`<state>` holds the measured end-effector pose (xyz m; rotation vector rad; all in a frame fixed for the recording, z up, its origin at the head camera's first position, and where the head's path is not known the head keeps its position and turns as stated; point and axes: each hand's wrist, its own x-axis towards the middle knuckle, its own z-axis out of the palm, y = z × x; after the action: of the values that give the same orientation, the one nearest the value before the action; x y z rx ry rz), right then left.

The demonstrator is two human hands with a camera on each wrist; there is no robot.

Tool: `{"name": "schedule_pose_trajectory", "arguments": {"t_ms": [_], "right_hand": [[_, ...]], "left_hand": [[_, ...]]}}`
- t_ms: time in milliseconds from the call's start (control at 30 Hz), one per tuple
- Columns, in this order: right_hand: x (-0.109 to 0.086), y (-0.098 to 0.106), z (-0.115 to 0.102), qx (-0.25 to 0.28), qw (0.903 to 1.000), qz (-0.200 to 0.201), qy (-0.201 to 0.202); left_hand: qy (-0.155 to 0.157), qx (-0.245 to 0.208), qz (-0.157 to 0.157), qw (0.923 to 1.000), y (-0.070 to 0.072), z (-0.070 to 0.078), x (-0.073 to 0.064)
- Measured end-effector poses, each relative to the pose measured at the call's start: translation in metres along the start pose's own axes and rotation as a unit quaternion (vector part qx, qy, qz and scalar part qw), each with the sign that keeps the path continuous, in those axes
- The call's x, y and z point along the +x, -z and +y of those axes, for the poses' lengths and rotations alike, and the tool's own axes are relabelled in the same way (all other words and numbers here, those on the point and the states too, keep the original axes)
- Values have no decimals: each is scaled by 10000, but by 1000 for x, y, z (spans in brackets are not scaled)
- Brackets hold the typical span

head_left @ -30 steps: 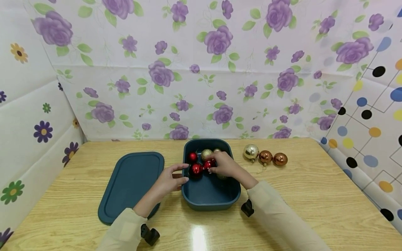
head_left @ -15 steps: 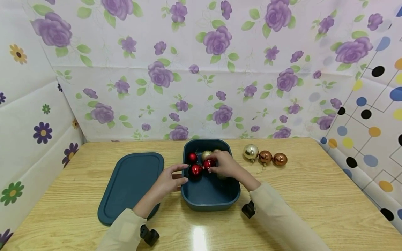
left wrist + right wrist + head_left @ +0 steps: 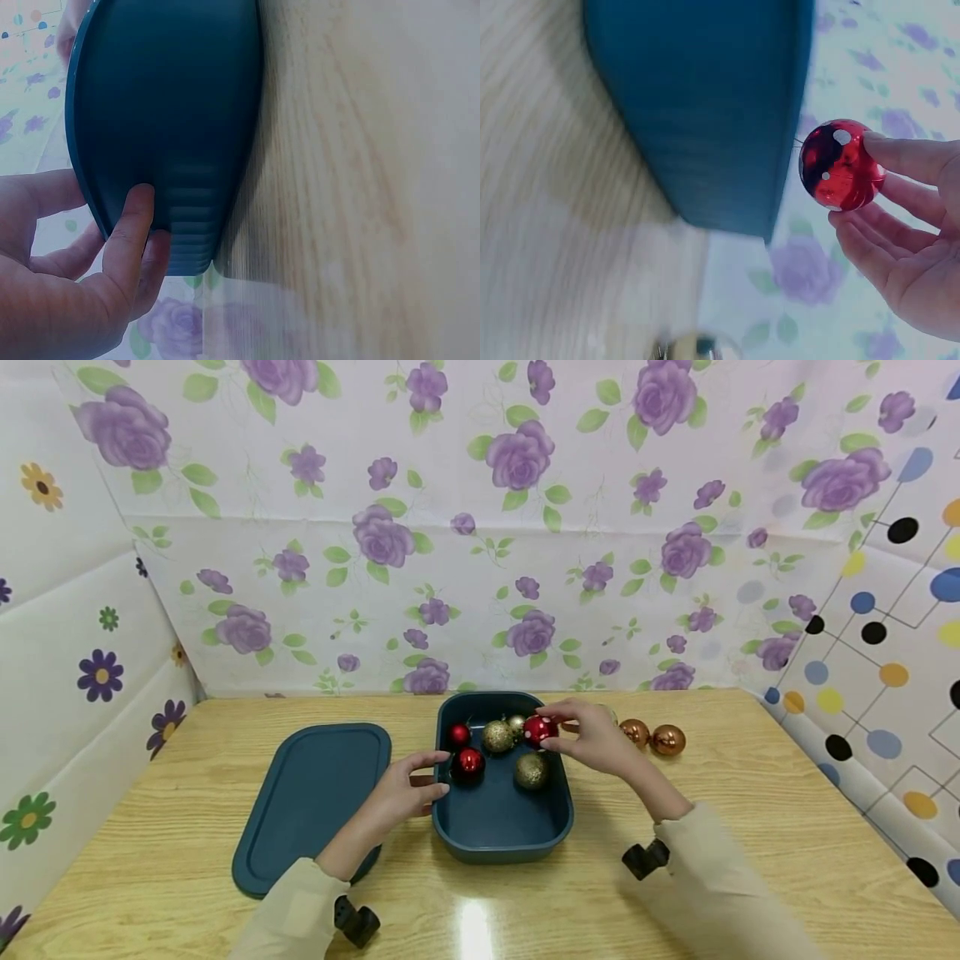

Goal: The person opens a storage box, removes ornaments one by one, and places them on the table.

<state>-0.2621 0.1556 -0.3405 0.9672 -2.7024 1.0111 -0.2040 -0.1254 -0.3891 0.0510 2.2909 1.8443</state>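
My right hand (image 3: 596,739) pinches a shiny red Christmas bauble with white dots (image 3: 538,732) between thumb and fingers, above the right wall of a dark blue box (image 3: 502,852). The right wrist view shows this bauble (image 3: 842,165) at the fingertips, above the rim's height. My left hand (image 3: 408,789) holds the box's left rim; in the left wrist view, fingers (image 3: 133,217) lie against the outer wall while others reach behind the rim. Inside the box sit two red baubles, one of them a shiny red bauble (image 3: 468,762), and several gold ones, including a glittery gold bauble (image 3: 531,771).
A dark blue lid (image 3: 315,802) lies flat left of the box. Two copper baubles (image 3: 667,740) rest on the wooden table (image 3: 750,827) at the right, beside a pale gold bauble mostly hidden by my right hand. A flowered cloth (image 3: 450,568) hangs behind.
My right hand has lifted the dotted red bauble from among the others and carried it right, over the box's right wall. My left hand has stayed at the left rim.
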Motion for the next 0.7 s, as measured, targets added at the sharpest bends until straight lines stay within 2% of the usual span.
{"name": "schedule_pose_trajectory", "arguments": {"t_ms": [233, 433, 700], "right_hand": [[-25, 24, 30, 269, 9974, 397, -531], [-50, 30, 60, -34, 9936, 498, -1012], [-72, 34, 87, -353, 9908, 436, -1233]], "left_hand": [[4, 23, 1, 10000, 0, 0, 0], [75, -48, 9, 10000, 1, 1, 1], [106, -56, -19, 9999, 0, 1, 2]]}}
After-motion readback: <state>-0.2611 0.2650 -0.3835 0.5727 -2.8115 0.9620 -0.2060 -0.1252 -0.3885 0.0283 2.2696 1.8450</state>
